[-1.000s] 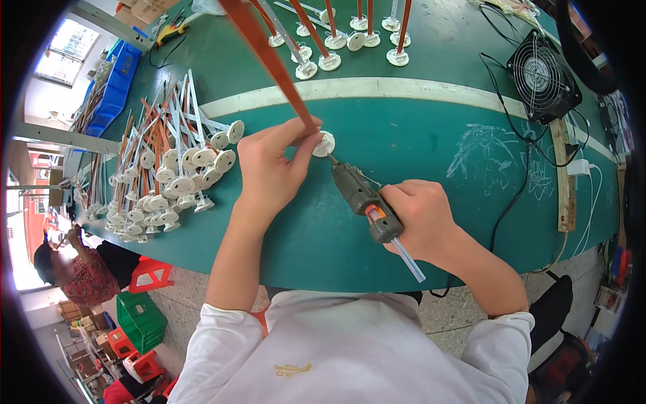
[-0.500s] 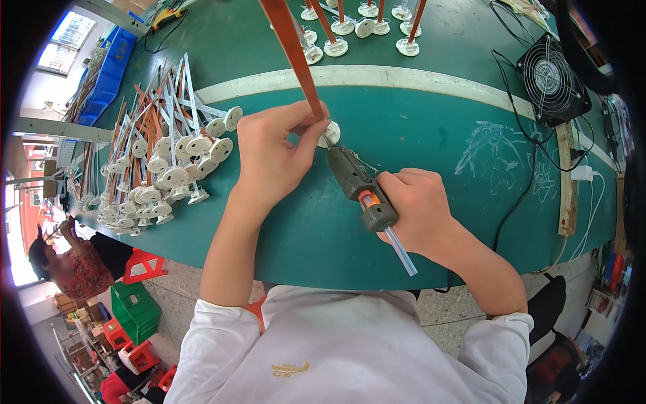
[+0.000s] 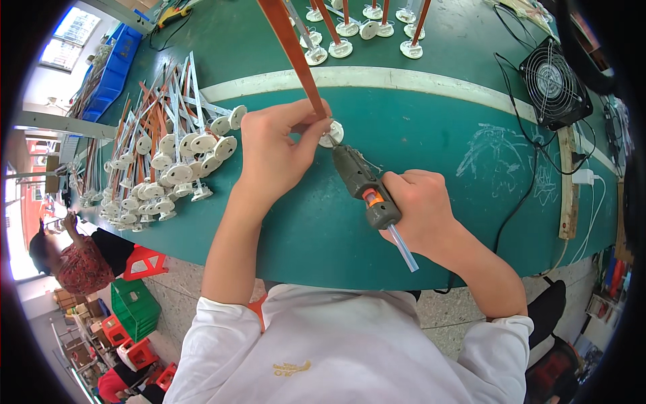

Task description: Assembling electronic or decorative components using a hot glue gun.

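The glue gun (image 3: 354, 173) now reaches further — over the disc (image 3: 337, 130).

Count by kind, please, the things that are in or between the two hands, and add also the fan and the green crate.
Brown strip, in the left hand: 1
White disc, at the gun's tip: 1
Gray glue gun, in the right hand: 1
Clear glue stick, in the gun: 1
Black fan: 1
Green crate: 1
Total: 6

Grey glue gun (image 3: 360, 180) points at white disc (image 3: 336, 130) below brown strip (image 3: 294, 50).
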A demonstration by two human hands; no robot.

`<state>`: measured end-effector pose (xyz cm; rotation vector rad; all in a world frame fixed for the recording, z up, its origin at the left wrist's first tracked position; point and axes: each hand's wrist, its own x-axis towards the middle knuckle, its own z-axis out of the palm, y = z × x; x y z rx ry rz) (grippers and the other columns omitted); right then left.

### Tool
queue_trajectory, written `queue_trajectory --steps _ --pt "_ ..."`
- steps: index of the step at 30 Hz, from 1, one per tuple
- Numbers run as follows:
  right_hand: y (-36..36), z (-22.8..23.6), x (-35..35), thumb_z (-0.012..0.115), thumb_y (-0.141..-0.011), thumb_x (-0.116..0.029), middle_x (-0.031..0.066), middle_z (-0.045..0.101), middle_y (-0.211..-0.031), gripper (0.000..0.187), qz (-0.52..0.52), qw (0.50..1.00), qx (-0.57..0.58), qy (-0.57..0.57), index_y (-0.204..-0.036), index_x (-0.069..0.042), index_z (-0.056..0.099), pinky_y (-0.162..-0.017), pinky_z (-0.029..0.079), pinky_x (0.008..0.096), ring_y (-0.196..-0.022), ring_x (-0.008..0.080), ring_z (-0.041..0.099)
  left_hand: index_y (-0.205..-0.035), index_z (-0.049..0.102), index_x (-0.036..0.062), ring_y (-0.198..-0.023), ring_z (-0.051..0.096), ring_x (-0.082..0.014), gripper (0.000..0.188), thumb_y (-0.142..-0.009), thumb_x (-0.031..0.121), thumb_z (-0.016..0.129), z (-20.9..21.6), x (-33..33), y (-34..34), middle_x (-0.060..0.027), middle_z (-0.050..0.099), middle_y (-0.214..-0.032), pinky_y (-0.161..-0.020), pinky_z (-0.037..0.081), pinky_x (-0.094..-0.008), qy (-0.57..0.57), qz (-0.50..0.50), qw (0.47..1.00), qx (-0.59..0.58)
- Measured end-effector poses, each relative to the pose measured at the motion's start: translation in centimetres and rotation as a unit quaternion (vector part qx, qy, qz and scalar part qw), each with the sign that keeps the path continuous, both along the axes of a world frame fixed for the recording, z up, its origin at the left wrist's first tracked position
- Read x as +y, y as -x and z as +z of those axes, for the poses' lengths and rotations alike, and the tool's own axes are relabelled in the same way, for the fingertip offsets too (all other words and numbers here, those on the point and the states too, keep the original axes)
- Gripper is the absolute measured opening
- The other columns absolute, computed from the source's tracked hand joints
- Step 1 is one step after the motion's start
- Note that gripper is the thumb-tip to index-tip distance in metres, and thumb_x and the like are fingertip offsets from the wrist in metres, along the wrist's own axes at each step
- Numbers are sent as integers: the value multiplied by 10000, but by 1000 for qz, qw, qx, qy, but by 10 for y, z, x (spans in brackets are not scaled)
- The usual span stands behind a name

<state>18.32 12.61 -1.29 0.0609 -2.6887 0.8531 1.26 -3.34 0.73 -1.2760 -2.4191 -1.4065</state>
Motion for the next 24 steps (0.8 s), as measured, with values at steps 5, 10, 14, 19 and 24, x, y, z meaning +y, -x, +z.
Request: queue_trajectory --steps 5,10,14,19,24 --pt "-2 0 3 760 -598 -94 98 530 -575 235 -11 1000 -3 4 -717 -63 559 -483 406 404 -519 294 532 -950 736 18 -724 755 -199 143 -811 -14 743 0 1 -1 -112 747 -785 -638 584 -288 5 -1 1000 -14" --pt "0 1 2 787 -695 -105 98 551 -573 212 -12 1000 -12 13 -712 -56 581 -470 412 389 -501 281 538 -955 739 23 -718 753 -202 149 -810 -12 745 0 -1 -1 -116 749 -791 -626 577 -289 9 -1 1000 -1" --pt "0 -1 2 785 -687 -101 97 547 -569 211 -10 1000 -4 4 -709 -58 579 -465 414 385 -499 280 538 -957 741 26 -714 752 -205 154 -807 -12 747 0 0 -1 -116 750 -792 -621 573 -288 8 -1 1000 -2" --pt "1 -1 1 784 -685 -112 95 538 -564 219 4 1000 9 11 -709 -65 572 -460 412 382 -498 279 537 -961 743 30 -714 750 -204 162 -804 -11 749 0 -1 0 -112 750 -789 -601 564 -288 13 -4 1000 6" --pt "0 0 3 778 -678 -111 91 522 -560 225 7 1000 2 8 -704 -66 560 -457 401 385 -494 279 526 -965 744 30 -717 751 -206 166 -804 -11 749 1 -1 -1 -114 750 -790 -605 569 -289 23 0 1000 2"
